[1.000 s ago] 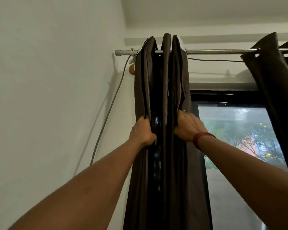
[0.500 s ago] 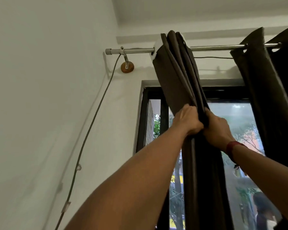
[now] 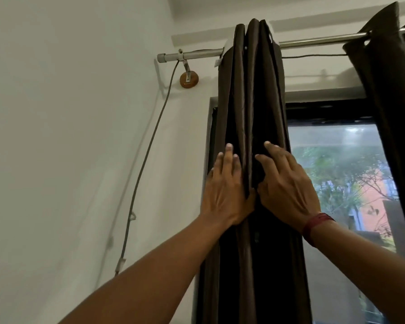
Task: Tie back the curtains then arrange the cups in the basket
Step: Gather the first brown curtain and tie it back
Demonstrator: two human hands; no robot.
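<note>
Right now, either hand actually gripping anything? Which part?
No closed grip. The left hand and right hand lie flat, fingers spread, pressing the gathered folds of the dark curtain at mid-height.

Left curtain [image 3: 250, 94]: dark brown, slight sheen, hung from metal rod, bunched into tight vertical folds at window's left edge, running top to bottom of view, w/ both hands flat on it. Right curtain [image 3: 388, 90]: same fabric, gathered at far right, cut off by frame edge. Cups, basket not in view.
</note>
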